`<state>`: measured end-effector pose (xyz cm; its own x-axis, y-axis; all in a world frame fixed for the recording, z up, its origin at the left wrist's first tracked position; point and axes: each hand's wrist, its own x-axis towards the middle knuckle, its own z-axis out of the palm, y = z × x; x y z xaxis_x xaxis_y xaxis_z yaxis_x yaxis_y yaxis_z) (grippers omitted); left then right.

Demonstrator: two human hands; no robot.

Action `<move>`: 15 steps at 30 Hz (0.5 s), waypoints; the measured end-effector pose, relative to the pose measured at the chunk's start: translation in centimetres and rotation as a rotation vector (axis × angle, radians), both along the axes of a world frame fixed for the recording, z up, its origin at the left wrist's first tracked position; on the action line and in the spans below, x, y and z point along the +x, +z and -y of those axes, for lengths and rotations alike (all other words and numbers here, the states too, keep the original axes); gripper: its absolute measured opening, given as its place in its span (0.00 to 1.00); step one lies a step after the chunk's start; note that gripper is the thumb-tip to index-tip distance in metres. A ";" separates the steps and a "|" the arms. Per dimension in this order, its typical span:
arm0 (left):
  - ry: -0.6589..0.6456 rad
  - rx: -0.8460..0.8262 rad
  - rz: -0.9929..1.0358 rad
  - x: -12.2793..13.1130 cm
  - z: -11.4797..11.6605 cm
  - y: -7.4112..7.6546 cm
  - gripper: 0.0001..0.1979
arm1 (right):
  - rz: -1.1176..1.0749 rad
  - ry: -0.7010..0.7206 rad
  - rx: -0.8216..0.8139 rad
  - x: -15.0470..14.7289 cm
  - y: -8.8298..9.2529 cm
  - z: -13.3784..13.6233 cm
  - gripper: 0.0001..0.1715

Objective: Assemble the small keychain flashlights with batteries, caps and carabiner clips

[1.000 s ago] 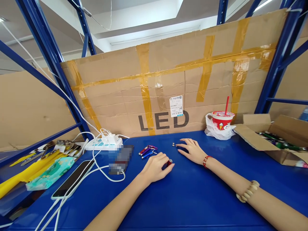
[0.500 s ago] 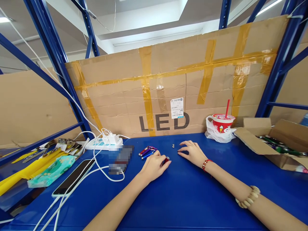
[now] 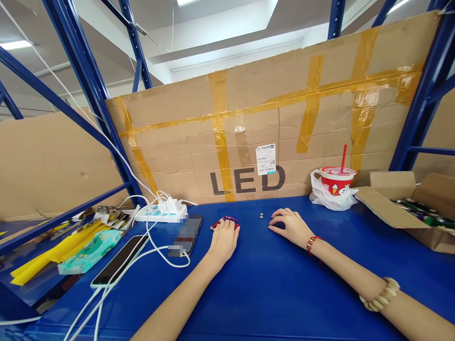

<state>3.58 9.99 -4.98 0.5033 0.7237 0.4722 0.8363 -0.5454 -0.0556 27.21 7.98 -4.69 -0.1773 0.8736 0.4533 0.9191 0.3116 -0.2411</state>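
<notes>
My left hand [image 3: 224, 240] lies palm down with its fingers stretched over a small pile of shiny metal tubes [image 3: 215, 225], red and purple, which look like mini keychain flashlights. A bit of red shows beside its fingertips, and the hand covers most of the pile. To the right, my right hand [image 3: 289, 227] rests on the blue table [image 3: 270, 293], thumb and fingers curved apart with nothing between them. Just left of its fingertips sit small silver round pieces [image 3: 261, 216], perhaps button cells, too small to make out. A red bead bracelet circles the right wrist.
Left of the pile lie a dark phone [image 3: 194, 232] on a cable and another phone [image 3: 121, 260] under white cables. Behind them is a power strip [image 3: 167, 213]. At right stand a red cup [image 3: 337, 182] in a plastic bag and an open carton [image 3: 423, 222]. Cardboard [image 3: 185, 156] walls the back.
My left hand has moved forward and left onto the pile, carrying a red tube with a silver end; its fingers have straightened. The right hand keeps its pose. The view has shifted slightly.
</notes>
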 end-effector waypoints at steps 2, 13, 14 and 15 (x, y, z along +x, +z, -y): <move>0.009 -0.004 0.012 0.0 -0.1 0.0 0.13 | -0.004 0.004 -0.011 0.0 0.1 0.0 0.10; -0.240 -0.120 0.084 0.8 1.6 1.4 0.06 | -0.024 0.082 -0.054 -1.5 0.9 1.0 0.08; -0.259 -0.128 0.085 0.9 1.7 1.4 0.05 | -0.040 0.093 -0.046 -1.8 1.0 1.2 0.08; -0.273 -0.134 0.086 0.9 1.8 1.5 0.05 | -0.062 0.100 -0.032 -2.0 1.1 1.4 0.09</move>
<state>4.50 8.17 -3.51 0.6502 0.6257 0.4310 0.6561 -0.7484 0.0966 25.18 6.55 -3.61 -0.2367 0.8673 0.4380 0.8667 0.3922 -0.3082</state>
